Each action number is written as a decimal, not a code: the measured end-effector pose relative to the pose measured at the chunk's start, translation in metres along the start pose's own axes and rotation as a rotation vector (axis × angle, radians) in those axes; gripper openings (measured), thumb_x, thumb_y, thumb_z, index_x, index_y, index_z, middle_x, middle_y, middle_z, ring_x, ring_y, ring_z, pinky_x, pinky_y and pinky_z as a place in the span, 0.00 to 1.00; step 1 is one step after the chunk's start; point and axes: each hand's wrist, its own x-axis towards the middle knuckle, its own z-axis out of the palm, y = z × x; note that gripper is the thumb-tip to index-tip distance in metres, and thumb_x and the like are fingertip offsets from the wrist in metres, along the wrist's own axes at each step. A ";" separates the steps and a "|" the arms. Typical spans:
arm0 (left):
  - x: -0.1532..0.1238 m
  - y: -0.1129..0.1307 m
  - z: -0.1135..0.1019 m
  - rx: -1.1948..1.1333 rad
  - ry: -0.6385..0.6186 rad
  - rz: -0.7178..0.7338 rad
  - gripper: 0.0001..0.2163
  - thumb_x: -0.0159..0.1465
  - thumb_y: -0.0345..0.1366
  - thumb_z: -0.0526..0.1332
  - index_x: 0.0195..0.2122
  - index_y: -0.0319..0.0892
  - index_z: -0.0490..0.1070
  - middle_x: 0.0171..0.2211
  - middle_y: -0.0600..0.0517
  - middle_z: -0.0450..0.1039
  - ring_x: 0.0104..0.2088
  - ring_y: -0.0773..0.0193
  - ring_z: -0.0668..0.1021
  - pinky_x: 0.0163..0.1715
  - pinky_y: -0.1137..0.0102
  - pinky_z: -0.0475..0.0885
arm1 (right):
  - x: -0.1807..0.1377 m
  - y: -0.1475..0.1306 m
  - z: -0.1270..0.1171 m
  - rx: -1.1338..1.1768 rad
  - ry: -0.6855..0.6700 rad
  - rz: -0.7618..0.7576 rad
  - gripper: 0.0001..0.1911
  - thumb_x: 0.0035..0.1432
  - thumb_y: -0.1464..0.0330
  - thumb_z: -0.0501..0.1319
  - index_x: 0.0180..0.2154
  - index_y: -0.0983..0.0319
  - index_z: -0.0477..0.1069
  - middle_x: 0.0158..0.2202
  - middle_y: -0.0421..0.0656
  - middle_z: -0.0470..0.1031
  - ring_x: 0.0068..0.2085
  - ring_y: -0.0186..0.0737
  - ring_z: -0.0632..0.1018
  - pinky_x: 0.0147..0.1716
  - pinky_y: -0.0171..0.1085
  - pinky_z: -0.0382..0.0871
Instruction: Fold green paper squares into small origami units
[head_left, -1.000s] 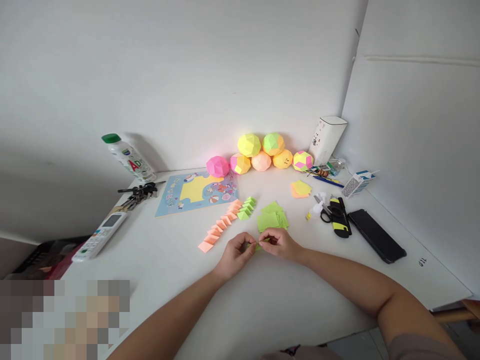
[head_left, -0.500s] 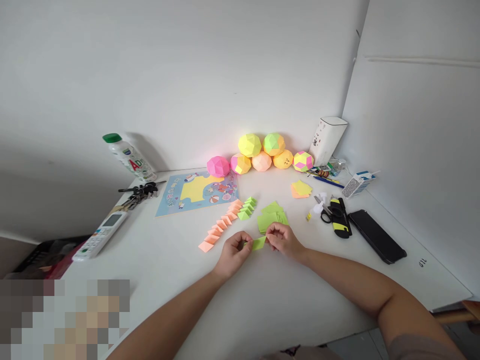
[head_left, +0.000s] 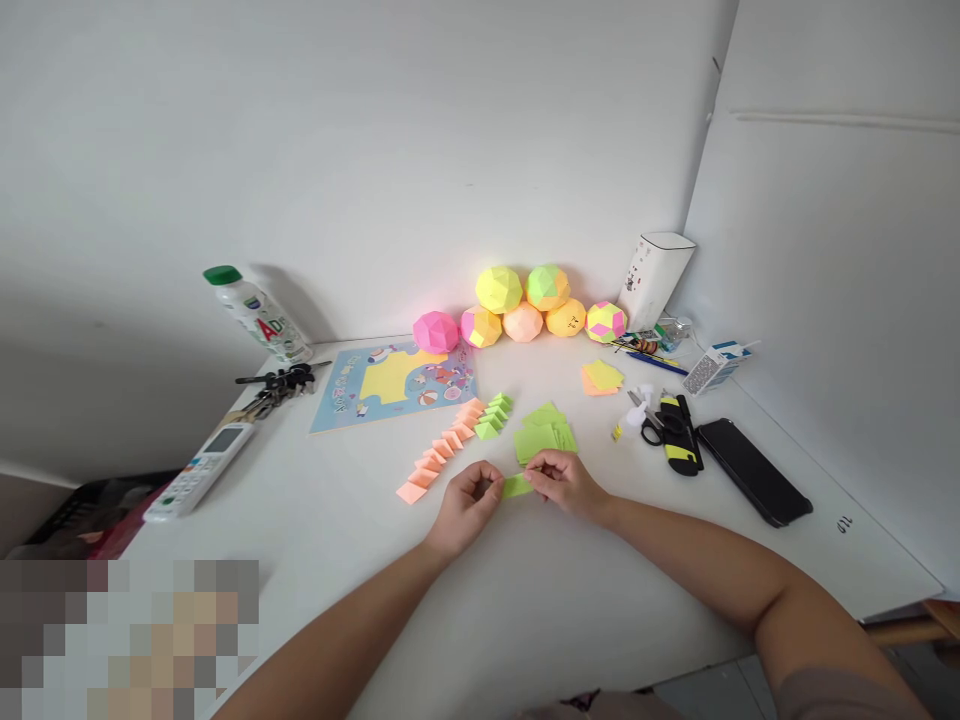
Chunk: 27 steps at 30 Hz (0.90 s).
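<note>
A small strip of green paper (head_left: 516,486) stretches between my two hands above the white table. My left hand (head_left: 471,500) pinches its left end, thumb against fingers. At the other end, my right hand (head_left: 564,482) is closed on the paper, and its fingers hide that corner. Just beyond the right hand lies a loose pile of green paper squares (head_left: 538,440). Folded green pieces (head_left: 493,418) stand in a short row beyond the left hand, beside a longer row of folded peach pieces (head_left: 442,450).
Several faceted paper balls (head_left: 523,322) are stacked against the wall. A blue printed board (head_left: 341,390) lies at the back left, near a bottle (head_left: 259,318) and a remote control (head_left: 201,470). Scissors (head_left: 652,430), a utility knife (head_left: 681,440) and a black phone (head_left: 754,472) lie right.
My right hand's fingers have shifted slightly left along the green paper, so less of it shows between the hands. The left hand stays nearly in place.
</note>
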 end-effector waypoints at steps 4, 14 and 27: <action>0.000 0.001 0.000 -0.058 0.039 0.010 0.11 0.59 0.43 0.59 0.28 0.41 0.64 0.24 0.56 0.61 0.24 0.70 0.64 0.25 0.74 0.60 | 0.001 -0.001 -0.003 0.045 0.029 0.028 0.10 0.53 0.63 0.60 0.27 0.63 0.65 0.18 0.34 0.61 0.19 0.30 0.67 0.19 0.31 0.61; -0.001 -0.001 0.001 -0.023 -0.089 -0.044 0.12 0.59 0.45 0.61 0.31 0.40 0.66 0.24 0.55 0.64 0.24 0.70 0.66 0.24 0.75 0.61 | 0.001 0.003 0.001 -0.064 -0.078 -0.031 0.10 0.53 0.62 0.62 0.32 0.64 0.69 0.22 0.36 0.62 0.23 0.29 0.63 0.22 0.30 0.58; 0.000 0.002 0.003 0.031 -0.156 -0.076 0.13 0.58 0.47 0.60 0.34 0.41 0.66 0.26 0.55 0.67 0.25 0.69 0.68 0.25 0.74 0.62 | 0.002 0.004 0.002 -0.024 -0.056 -0.020 0.13 0.54 0.60 0.62 0.33 0.64 0.67 0.24 0.37 0.65 0.24 0.30 0.66 0.24 0.32 0.61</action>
